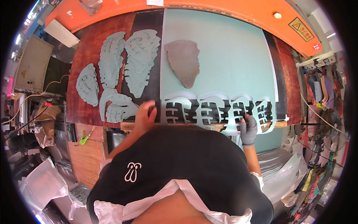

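Observation:
My left hand (146, 115) is bare, its fingers loosely curled and apart, beside the tip of a pale green slotted cut piece (121, 109). Whether it touches that piece is hard to see. In a grey fingerless glove, my right hand (248, 130) closes on the near edge of a pale green sheet (227, 56). Along that edge several shapes are cut out, leaving thin strips over a black surface. A grey-brown, jagged-edged cutting die (184, 62) lies flat on the sheet's left part.
Stacks of matching cut pieces (112, 59) (141, 56) (88, 85) lie on the reddish board left of the sheet. An orange machine beam (223, 12) spans the far side. Green-handled snips (85, 139) rest at lower left. Stacked clear plastic-like sheets (279, 171) sit at lower right.

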`<action>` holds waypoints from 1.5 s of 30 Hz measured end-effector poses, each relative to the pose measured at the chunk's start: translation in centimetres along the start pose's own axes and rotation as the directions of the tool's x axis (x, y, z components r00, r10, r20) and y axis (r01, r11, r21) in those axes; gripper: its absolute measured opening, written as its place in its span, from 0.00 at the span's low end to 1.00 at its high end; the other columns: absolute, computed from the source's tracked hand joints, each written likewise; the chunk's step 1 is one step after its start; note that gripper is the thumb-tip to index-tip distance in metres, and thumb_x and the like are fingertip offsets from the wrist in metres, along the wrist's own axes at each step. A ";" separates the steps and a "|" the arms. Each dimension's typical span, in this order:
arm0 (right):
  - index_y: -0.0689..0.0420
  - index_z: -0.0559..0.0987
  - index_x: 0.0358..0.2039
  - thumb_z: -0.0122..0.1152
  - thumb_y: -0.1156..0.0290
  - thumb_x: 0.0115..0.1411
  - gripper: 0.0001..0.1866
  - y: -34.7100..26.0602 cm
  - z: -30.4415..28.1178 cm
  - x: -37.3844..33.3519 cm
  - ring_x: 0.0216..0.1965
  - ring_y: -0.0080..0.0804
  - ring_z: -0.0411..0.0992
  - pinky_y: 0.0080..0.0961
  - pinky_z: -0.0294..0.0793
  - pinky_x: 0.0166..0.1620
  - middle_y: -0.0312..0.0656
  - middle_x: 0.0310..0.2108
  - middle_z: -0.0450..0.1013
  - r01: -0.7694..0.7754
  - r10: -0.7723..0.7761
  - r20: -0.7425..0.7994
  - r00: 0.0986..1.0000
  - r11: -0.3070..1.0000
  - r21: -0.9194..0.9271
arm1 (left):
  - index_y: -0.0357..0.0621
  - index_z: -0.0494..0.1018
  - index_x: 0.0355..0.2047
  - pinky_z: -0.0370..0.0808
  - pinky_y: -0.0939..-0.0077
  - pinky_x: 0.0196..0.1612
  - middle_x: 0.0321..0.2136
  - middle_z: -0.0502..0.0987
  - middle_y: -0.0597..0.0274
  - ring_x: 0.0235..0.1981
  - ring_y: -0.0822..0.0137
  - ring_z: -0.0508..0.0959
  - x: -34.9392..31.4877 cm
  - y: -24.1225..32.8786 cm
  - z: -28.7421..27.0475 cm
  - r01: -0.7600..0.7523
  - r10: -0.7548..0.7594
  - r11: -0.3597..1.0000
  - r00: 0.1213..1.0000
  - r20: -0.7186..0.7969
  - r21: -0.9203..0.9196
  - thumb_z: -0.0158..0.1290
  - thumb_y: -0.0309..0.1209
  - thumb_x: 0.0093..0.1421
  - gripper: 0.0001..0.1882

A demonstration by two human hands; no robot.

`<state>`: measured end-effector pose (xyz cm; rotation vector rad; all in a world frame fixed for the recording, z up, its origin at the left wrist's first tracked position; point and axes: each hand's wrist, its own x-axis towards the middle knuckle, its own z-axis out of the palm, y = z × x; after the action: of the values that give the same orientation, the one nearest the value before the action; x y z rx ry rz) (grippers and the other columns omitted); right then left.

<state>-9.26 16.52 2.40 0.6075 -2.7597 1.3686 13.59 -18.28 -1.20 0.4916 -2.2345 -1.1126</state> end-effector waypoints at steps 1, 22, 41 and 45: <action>0.60 0.73 0.37 0.58 0.73 0.53 0.10 1.1 -0.2 -0.2 0.36 0.45 0.69 0.37 0.69 0.39 0.46 0.30 0.69 0.314 -0.314 0.026 0.949 0.934 -0.170 | 0.39 0.70 0.35 0.68 0.67 0.32 0.26 0.71 0.56 0.27 0.57 0.71 -1.8 0.7 0.2 -0.029 0.029 0.990 1.000 0.003 0.141 0.52 0.27 0.55 0.08; 0.58 0.77 0.35 0.51 0.63 0.61 0.12 5.9 -1.5 6.4 0.30 0.41 0.72 0.33 0.71 0.35 0.45 0.27 0.73 0.681 -0.661 -0.259 0.704 0.732 -0.018 | 0.39 0.65 0.15 0.67 0.56 0.29 0.19 0.69 0.52 0.25 0.49 0.71 -3.9 -2.8 4.6 0.017 0.198 0.834 0.924 -0.327 0.551 0.47 0.38 0.60 0.20; 0.57 0.74 0.18 0.53 0.68 0.51 0.09 20.4 -10.0 12.3 0.26 0.49 0.69 0.44 0.68 0.32 0.48 0.22 0.71 0.357 -0.587 -0.307 0.749 0.748 -0.560 | 0.42 0.65 0.12 0.67 0.57 0.25 0.17 0.67 0.54 0.24 0.50 0.70 -5.1 -1.6 3.3 0.019 0.423 0.717 0.783 -0.457 0.697 0.52 0.29 0.52 0.14; 0.58 0.75 0.15 0.51 0.63 0.54 0.16 21.2 -9.3 12.6 0.25 0.50 0.70 0.47 0.65 0.32 0.50 0.21 0.72 0.393 -0.573 -0.301 0.762 0.779 -0.489 | 0.40 0.67 0.11 0.68 0.55 0.27 0.17 0.67 0.52 0.24 0.49 0.71 -5.5 -2.0 3.1 0.080 0.366 0.705 0.810 -0.458 0.705 0.52 0.32 0.53 0.16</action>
<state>-29.69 30.93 -5.94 0.8078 -2.1827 0.6838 15.88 -14.59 -6.17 0.8021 -2.0040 0.0700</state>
